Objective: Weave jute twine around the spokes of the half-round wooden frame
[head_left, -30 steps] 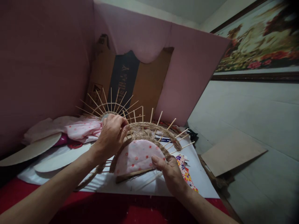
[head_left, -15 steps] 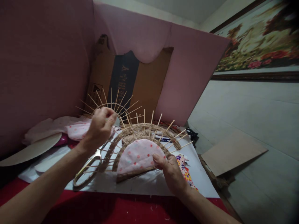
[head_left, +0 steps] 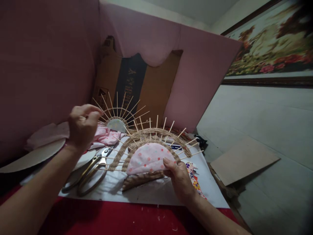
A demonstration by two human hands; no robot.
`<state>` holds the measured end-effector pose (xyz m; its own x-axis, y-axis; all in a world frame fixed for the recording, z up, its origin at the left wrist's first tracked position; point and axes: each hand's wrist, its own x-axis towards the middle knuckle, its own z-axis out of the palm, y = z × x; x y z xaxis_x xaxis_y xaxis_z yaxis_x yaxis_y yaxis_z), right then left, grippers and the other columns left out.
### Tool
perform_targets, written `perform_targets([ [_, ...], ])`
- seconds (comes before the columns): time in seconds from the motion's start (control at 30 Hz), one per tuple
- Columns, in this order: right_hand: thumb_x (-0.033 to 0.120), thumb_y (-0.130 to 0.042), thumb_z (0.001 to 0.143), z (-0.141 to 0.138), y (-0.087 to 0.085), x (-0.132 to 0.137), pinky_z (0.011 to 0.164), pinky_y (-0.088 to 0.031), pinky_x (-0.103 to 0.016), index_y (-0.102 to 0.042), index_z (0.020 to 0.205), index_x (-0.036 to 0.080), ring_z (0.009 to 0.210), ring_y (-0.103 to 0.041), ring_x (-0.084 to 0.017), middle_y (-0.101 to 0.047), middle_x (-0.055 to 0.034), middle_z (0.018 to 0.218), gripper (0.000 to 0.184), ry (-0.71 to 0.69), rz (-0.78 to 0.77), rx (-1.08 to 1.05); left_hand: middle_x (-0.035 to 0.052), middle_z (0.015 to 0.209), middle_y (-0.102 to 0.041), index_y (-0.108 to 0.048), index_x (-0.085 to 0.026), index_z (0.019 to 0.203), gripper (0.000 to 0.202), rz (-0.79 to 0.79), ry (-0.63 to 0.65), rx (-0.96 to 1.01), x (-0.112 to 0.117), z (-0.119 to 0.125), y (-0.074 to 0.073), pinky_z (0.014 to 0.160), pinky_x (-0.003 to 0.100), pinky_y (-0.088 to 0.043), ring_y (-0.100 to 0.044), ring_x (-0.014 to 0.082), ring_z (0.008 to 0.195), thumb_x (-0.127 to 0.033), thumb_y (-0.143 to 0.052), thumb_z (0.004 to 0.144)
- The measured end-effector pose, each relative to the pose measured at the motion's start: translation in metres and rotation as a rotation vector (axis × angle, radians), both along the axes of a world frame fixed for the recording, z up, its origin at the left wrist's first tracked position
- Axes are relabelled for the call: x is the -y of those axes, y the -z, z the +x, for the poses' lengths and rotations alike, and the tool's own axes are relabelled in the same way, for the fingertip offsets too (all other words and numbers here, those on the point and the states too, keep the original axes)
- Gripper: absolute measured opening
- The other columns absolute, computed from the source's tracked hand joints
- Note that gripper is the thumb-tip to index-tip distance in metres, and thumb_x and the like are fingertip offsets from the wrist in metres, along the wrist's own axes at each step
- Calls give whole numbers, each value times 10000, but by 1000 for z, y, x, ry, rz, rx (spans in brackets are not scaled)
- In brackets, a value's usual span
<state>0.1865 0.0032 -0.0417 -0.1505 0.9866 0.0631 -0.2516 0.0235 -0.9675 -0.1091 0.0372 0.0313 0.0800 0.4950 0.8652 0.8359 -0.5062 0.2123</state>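
My right hand [head_left: 181,179] grips the lower right of a half-round woven piece [head_left: 150,158], thumb on its pink dotted cloth front. Two bands of twisted brown cord arch over that cloth, and thin wooden sticks fan out through them. Raised to the left and apart from the piece, my left hand [head_left: 83,125] has thumb and forefinger pinched together; whatever they may hold is too fine to make out. Below that hand lie large scissors [head_left: 94,168] with gold-coloured handles. A brown strip-like edge [head_left: 141,181] shows under the woven piece.
A second half-round stick piece [head_left: 117,124] stands behind, before a cardboard box [head_left: 156,88]. Crumpled pink cloth [head_left: 105,135] and a pale curved board [head_left: 34,156] lie left. Flower-print material [head_left: 195,182] is at the right on the white sheet [head_left: 210,189].
My left hand has moved left, away from the woven piece, uncovering the scissors and the rear stick piece. The held piece has tilted and shifted slightly right.
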Motion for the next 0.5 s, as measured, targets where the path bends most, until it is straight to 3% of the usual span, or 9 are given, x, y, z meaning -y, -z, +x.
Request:
perform_targets([
  [0.23,464,-736,655,0,0,3,644,-463,-265,-637,688,150,624,-542,-144,-605,-7,643,331,96,1,124,38,960,-706,-636,-252,850,97,58,39,-133,8,54,9,891,490,-355,-548,270,1046,-263,-597,762],
  [0.37,451,-709,693,1,-1,5,659,-478,-284,-672,704,149,646,-575,-170,-646,-29,670,305,22,56,134,51,1024,-688,-605,-233,909,141,40,31,-223,11,78,15,900,480,-353,-536,274,1031,-217,-604,769],
  [0.5,427,-686,732,-1,-4,7,673,-482,-273,-686,729,148,628,-572,-151,-646,-21,668,279,-81,90,102,50,909,-697,-602,-219,866,103,45,-21,-218,14,81,15,861,462,-362,-523,285,988,-181,-587,772],
])
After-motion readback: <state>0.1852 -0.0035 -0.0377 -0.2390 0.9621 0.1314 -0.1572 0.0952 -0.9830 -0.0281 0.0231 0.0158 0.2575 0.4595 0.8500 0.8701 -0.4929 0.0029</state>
